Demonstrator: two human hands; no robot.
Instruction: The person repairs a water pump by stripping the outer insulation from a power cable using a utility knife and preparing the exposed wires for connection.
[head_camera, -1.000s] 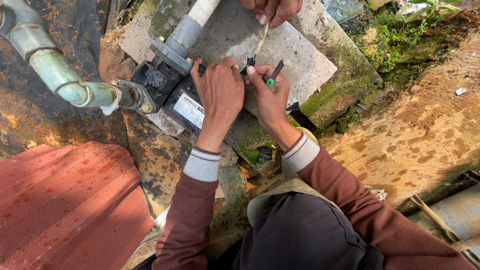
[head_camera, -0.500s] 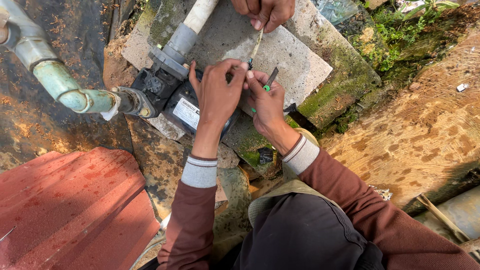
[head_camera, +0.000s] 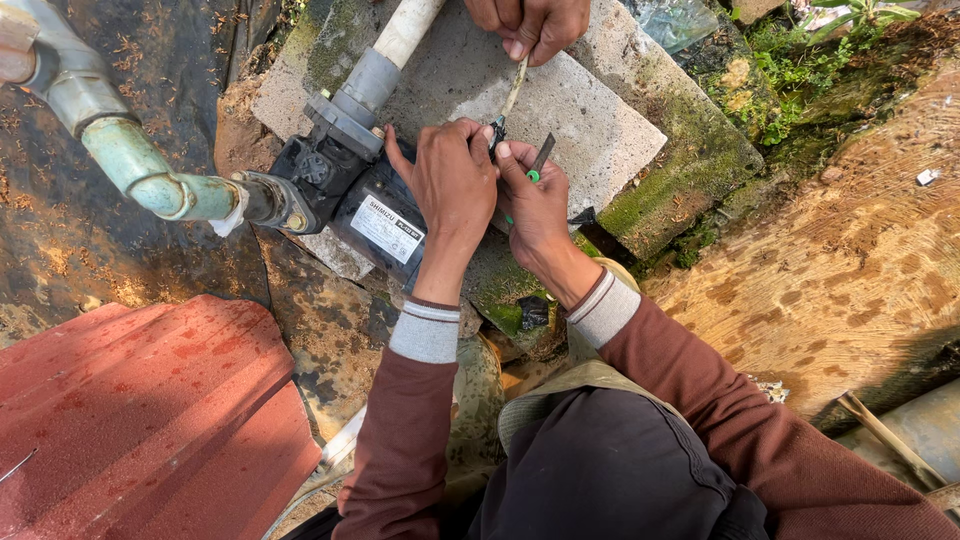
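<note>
Above the dark water pump (head_camera: 345, 195) on the grey concrete slab (head_camera: 590, 120), the left hand (head_camera: 455, 185) and the right hand (head_camera: 535, 200) pinch with closed fingers a thin pale cable (head_camera: 513, 92), whose far end another person's hand (head_camera: 530, 22) holds, while the right hand also grips a small green-tipped tool (head_camera: 538, 162).

A red corrugated sheet (head_camera: 140, 420) lies beside the mossy concrete slab (head_camera: 600, 120).
</note>
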